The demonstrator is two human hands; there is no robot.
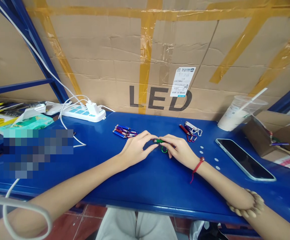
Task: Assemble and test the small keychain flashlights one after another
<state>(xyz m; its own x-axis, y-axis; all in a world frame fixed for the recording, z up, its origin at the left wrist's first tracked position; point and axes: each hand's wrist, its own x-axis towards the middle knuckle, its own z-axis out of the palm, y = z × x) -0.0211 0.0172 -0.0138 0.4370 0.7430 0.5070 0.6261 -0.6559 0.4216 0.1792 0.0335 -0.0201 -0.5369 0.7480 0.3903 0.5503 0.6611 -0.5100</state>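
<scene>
Near the middle of the frame, both hands met over a small green metal keychain flashlight (159, 141) lying low on the glossy blue metal shelf-table (145, 180). The left hand (135, 150) came in from the lower left with its fingertips closed on the flashlight's left end; the right hand (179, 150), wearing a red string bracelet (197, 166) at the wrist, pinched the right end, where a green carabiner clip (164, 149) hung just below the fingers. Both hands were clamped on the same piece, fingertips almost touching.

Up and to the left of the hands lay a small heap of blue and purple flashlights (124, 131); up and to the right sat a few red and silver ones with clips (190, 130). Several small white discs (209, 154) were scattered to the right of the right hand, between it and a dark smartphone (244, 160) lying flat. A clear plastic cup with a straw (237, 113) stood at the upper right, a white power strip (85, 113) at the upper left, and a taped cardboard wall marked LED (159, 66) filled the background.

By the look of the grip, the step in hand was a twist or fit of the flashlight's two ends. The next move would seem to call for a firm hold on one end while the other turned, keeping the dangling clip out of the way.
</scene>
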